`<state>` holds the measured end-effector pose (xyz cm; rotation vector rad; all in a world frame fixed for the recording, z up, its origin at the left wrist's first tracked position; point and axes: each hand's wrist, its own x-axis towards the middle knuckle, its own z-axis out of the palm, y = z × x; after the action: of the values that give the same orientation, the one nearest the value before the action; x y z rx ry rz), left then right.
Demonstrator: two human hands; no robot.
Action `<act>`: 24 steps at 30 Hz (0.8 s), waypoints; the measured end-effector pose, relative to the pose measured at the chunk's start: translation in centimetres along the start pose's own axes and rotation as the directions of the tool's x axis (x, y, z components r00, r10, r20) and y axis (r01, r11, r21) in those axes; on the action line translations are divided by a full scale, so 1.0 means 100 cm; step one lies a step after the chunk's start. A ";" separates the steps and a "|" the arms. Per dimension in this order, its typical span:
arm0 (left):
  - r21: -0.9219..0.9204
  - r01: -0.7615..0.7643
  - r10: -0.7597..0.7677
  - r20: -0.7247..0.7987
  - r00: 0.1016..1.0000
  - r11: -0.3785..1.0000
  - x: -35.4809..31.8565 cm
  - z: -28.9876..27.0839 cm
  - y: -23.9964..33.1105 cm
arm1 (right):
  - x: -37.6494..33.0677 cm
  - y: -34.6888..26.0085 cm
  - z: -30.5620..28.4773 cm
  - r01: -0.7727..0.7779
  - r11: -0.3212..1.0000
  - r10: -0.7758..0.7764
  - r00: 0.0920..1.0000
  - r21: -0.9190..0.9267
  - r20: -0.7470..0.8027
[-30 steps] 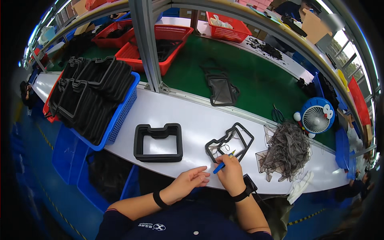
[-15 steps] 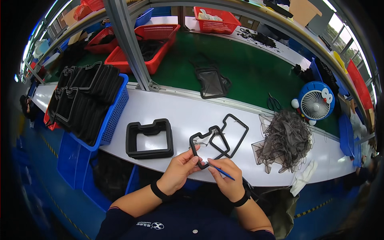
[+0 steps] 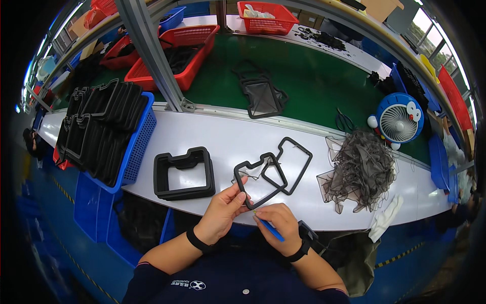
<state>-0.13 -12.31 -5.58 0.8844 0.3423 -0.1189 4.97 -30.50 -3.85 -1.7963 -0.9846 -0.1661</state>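
Observation:
My left hand (image 3: 221, 212) pinches the lower left corner of a black notched frame (image 3: 268, 198), raised at the near edge of the table. A wisp of thin grey mesh shows at its upper left side. Just right of that corner, my right hand (image 3: 281, 223) is closed around a slim blue pen-like tool (image 3: 273, 231), whose tip is too small to make out. A second black frame (image 3: 301, 171) lies on the table behind, partly overlapped by the held one. To the left stands a neat stack of black frames (image 3: 185, 194).
A heap of grey mesh pieces (image 3: 362, 172) and a white cloth (image 3: 386, 220) lie right. Scissors (image 3: 345, 121), a blue fan (image 3: 400, 124) and dark mesh-filled frames (image 3: 263, 96) are on the green surface. At left, a blue basket (image 3: 139, 147) holds many frames; a metal post (image 3: 152, 55) rises behind.
My right hand has dropped slightly, and the blue tool now sits a little below the frame's lower corner. My left hand keeps its grip. The whole view has shifted slightly.

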 end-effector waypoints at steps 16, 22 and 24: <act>0.123 -0.011 0.002 0.078 0.997 0.992 -0.004 0.005 0.004 | 0.026 0.038 -0.024 0.169 0.908 -0.181 0.983 -0.384 0.004; 0.095 0.060 -0.068 0.090 0.994 0.994 -0.025 -0.013 0.006 | 0.054 0.171 -0.177 -0.338 0.553 -0.006 0.913 -0.761 -0.409; 0.132 0.090 -0.096 0.036 0.995 0.987 -0.028 -0.020 0.006 | 0.043 0.194 -0.229 -0.415 0.435 0.004 0.888 -0.799 -0.460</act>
<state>-3.12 -10.46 -5.37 0.9937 0.3393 -0.2481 28.41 -49.72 -5.04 -2.6761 -0.3012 -1.0231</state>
